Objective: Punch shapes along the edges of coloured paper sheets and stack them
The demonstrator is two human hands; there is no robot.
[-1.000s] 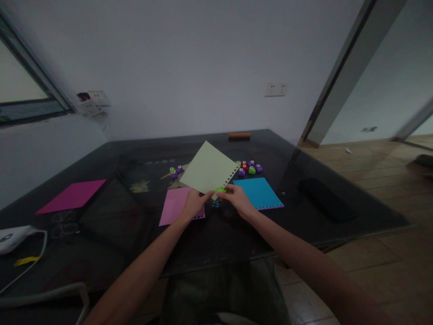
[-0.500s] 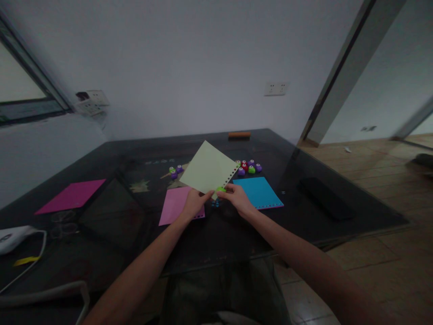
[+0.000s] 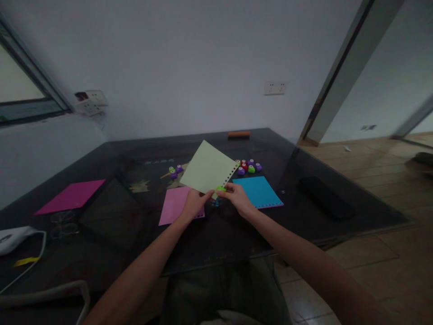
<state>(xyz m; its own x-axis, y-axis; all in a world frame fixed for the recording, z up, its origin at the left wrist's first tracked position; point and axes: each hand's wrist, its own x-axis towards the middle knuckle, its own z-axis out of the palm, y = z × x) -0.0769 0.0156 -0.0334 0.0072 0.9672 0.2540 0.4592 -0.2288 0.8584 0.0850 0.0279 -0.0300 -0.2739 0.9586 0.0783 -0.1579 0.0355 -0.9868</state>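
Note:
My left hand point(image 3: 193, 203) holds a pale green sheet of paper point(image 3: 207, 169) by its lower corner, tilted up above the dark table point(image 3: 216, 230). Along the sheet's right edge runs a row of punched holes. My right hand point(image 3: 236, 197) grips a small green punch point(image 3: 221, 189) clamped on the sheet's lower right edge. Under my left hand lies a light pink sheet point(image 3: 176, 204). A blue sheet point(image 3: 257, 192) with a punched front edge lies right of my right hand.
A cluster of small punches point(image 3: 248, 167) in purple, red and green sits behind the blue sheet; two more point(image 3: 175, 171) lie left. A magenta sheet point(image 3: 71, 196) lies far left, a black flat object point(image 3: 326, 197) right, an orange bar point(image 3: 238, 134) at the far edge, a white device with cable point(image 3: 15, 235) near left.

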